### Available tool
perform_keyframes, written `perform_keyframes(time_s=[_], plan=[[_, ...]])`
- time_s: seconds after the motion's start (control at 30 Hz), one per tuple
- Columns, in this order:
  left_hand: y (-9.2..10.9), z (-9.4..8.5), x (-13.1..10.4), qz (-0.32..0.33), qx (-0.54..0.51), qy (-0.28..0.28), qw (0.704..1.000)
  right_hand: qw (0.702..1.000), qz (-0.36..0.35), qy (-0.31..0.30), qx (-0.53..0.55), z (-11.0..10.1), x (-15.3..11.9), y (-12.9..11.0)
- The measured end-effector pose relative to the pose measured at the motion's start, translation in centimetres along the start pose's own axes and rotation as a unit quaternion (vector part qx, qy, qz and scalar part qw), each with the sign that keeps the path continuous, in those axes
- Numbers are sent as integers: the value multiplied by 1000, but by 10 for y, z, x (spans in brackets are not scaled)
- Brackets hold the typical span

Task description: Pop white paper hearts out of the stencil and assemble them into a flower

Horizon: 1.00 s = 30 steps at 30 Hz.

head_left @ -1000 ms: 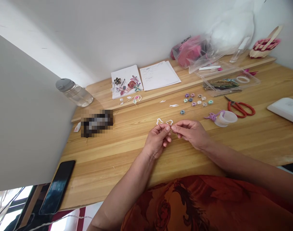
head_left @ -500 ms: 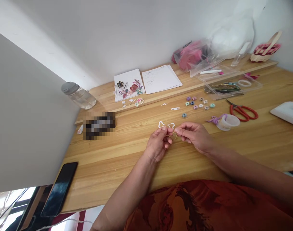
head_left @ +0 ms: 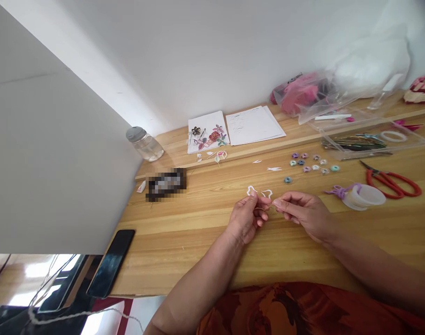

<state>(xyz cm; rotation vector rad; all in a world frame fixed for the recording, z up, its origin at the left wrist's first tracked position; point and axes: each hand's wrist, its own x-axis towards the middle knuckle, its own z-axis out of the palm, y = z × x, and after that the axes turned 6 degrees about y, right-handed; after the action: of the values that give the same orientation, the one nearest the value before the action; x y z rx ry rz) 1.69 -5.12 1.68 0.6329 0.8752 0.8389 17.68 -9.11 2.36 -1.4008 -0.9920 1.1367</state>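
Note:
My left hand [head_left: 246,217] is closed, its thumb and forefinger pinched around a thin tan strand [head_left: 261,209], thread or fine wire. The strand runs toward my right hand [head_left: 303,213], whose thumb and forefinger are also pinched on it at my left fingertips. Just beyond the fingers show two white curved outline pieces, one on the left [head_left: 250,189] and one on the right [head_left: 268,192]. Fingers cover part of them, and I cannot tell whether they are held or lie on the table.
Small thread bobbins [head_left: 306,169] lie beyond my right hand. Red-handled scissors [head_left: 390,182] and a translucent cup [head_left: 364,197] with purple cord are to the right. A clear tray [head_left: 359,144], papers [head_left: 256,125], a bottle [head_left: 145,144] and a phone [head_left: 111,263] surround the work area.
The view has swung left, so the scene sits further right. My hands stay close together in the same pinch, with the right fingertips slightly further from the left ones.

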Motion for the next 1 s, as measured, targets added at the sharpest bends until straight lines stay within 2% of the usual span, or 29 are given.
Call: perform_keyframes(time_s=[0.27,0.5,0.73,1.0], plan=[[1,-1,-2,-3,-2,-40,999,999,-17,-6,-29,-5,2,5],[2,0,-1,4,8,-25,1000,999,-15,-16,-39,-5,2,3],[2,-1,-4,-48,50,-35,997,999,-18,-22,-46,-5,1,-4],[5,-1,-6,-59,59,-53,995,998,-1,-32,-50,-7,1,-9]])
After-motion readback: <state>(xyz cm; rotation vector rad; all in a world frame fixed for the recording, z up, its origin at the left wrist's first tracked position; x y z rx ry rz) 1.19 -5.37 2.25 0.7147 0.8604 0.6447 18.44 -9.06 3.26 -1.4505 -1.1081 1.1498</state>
